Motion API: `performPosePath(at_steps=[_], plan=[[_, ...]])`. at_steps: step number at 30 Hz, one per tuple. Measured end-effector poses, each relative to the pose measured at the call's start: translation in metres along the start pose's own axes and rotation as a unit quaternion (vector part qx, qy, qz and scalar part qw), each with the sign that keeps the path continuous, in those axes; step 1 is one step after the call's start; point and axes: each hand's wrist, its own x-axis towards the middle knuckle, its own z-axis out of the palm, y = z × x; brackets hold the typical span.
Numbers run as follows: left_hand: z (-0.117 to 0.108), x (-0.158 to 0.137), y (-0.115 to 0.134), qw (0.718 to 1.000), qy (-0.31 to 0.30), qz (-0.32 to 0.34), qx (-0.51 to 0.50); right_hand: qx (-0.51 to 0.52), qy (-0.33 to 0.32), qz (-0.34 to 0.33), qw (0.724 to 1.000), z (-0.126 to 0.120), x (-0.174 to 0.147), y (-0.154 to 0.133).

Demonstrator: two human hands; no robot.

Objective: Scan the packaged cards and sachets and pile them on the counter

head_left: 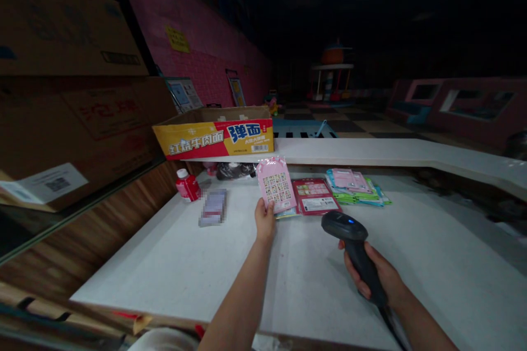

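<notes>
Between the thumb and fingers of my left hand (265,220) is a pink packet (276,184) in clear wrapping, its face covered in a grid of small coloured pictures. My right hand (374,271) is wrapped round the handle of a black barcode scanner (348,230), which has a blue light on top and a cable trailing down. The scanner's head points left, apart from the packet. Just behind lies a red packet (315,197) with a white label. To its right is a pile of pink, green and blue packets (358,189).
On the white counter (173,263) stand a red bottle (187,185) with a white cap and a blurred-out item (213,207). An open yellow-and-red carton (218,136) sits on the raised ledge (354,151). Large cardboard boxes (74,115) are stacked at the left.
</notes>
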Motion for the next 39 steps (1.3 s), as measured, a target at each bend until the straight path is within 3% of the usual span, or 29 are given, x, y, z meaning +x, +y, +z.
performPosePath(at_steps=[4, 20, 28, 39], plan=[[0.0, -0.001, 0.002, 0.999, -0.014, 0.034, 0.022, 0.005, -0.01, 0.015, 1.0, 0.0, -0.002, 0.002], [-0.001, 0.0, -0.002, 0.998, -0.011, 0.014, 0.06, 0.026, -0.029, -0.013, 0.999, -0.007, -0.003, 0.005], [-0.001, -0.001, -0.004, 0.998, -0.019, 0.014, 0.052, -0.03, -0.02, -0.018, 0.999, -0.003, -0.004, 0.003], [0.001, -0.011, 0.016, 0.997, -0.006, 0.044, 0.07, -0.053, -0.028, -0.028, 0.998, -0.005, -0.006, 0.004]])
